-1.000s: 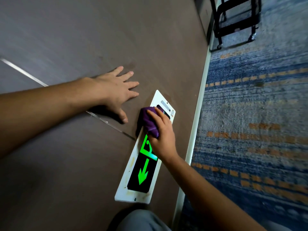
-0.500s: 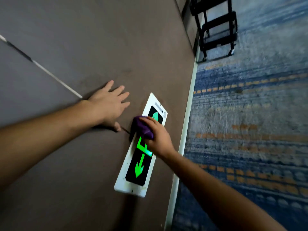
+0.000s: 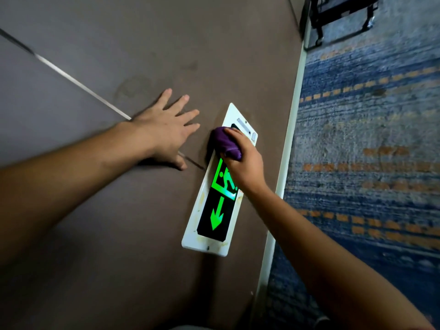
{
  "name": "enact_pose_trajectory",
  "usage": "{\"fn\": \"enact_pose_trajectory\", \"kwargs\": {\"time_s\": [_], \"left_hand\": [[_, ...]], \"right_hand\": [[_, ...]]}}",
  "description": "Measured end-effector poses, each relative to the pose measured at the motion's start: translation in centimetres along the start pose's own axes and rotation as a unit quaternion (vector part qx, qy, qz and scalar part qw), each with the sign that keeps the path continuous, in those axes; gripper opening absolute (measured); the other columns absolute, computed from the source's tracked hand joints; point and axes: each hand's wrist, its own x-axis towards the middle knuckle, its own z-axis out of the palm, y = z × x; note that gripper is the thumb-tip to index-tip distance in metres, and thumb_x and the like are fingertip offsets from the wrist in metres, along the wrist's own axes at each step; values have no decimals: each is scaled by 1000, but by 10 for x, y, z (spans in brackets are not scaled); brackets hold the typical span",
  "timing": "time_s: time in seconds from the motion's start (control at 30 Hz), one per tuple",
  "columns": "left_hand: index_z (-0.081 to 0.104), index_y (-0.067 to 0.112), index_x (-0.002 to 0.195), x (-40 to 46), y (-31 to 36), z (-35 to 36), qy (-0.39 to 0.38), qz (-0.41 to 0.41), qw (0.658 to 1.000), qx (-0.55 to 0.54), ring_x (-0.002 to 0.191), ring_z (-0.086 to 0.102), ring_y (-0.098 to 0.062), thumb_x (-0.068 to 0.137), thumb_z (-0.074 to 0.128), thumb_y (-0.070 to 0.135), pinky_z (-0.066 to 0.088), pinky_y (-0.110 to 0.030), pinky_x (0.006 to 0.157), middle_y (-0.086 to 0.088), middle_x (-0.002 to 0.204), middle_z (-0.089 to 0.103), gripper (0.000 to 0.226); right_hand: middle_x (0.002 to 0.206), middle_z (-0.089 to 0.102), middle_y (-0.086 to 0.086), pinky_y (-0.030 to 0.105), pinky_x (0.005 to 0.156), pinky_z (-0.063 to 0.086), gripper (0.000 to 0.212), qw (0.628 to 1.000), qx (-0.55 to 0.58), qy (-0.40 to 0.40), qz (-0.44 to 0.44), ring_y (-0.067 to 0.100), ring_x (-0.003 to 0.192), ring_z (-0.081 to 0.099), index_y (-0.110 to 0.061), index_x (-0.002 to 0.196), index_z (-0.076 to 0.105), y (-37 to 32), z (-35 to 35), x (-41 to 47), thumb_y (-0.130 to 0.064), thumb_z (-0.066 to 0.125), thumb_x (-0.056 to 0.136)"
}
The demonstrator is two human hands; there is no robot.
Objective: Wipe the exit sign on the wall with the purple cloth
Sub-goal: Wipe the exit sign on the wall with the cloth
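Observation:
The exit sign (image 3: 215, 217) is a white-framed black panel with a green running figure and arrow, mounted low on the brown wall. My right hand (image 3: 245, 160) grips the bunched purple cloth (image 3: 223, 141) and presses it against the sign's upper part, hiding that end of the panel. My left hand (image 3: 164, 129) lies flat on the wall to the left of the sign, fingers spread.
A thin metal strip (image 3: 78, 84) runs diagonally across the wall (image 3: 142, 55). A white skirting board (image 3: 288, 148) separates the wall from a blue and orange carpet (image 3: 369, 139). A black wheeled frame (image 3: 338, 17) stands at the top right.
My right hand has slid the cloth back up toward the sign's top end after dropping lower. My left hand stays flat on the wall. The view has shifted.

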Motion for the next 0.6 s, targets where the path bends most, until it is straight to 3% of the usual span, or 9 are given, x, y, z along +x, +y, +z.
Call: {"fn": "enact_pose_trajectory", "kwargs": {"time_s": [0.13,0.3,0.43,0.6], "left_hand": [[7,24,163,-1,3,-4,-3,-1,1000,-3,156,-15,-38,81,45,86,-6,-63,123,-7,172,-6,110],[2,23,163,-3,8,0,4,-10,1000,24,156,-14,-39,85,36,85,-3,-62,123,-7,172,-7,106],[0,22,163,-6,6,2,1,0,999,36,155,-16,-39,81,33,90,-5,-61,124,-8,171,-10,111],[1,21,163,-11,9,4,-3,13,999,30,155,-15,-39,72,37,96,-4,-61,124,-9,171,-10,124]], "right_hand": [[158,48,-6,34,119,36,69,999,-10,-34,-1,18,147,41,-32,145,56,-1,7,-36,-4,74,85],[160,44,-1,48,124,31,67,1000,6,-23,3,24,150,37,-25,146,56,-7,16,-75,0,73,86],[160,45,0,48,123,32,67,1000,15,-25,-3,25,150,37,-24,145,58,-4,17,-90,2,72,85],[159,47,-5,42,124,32,67,995,-5,-91,-29,21,150,38,-27,145,58,0,7,-99,0,72,85]]}}
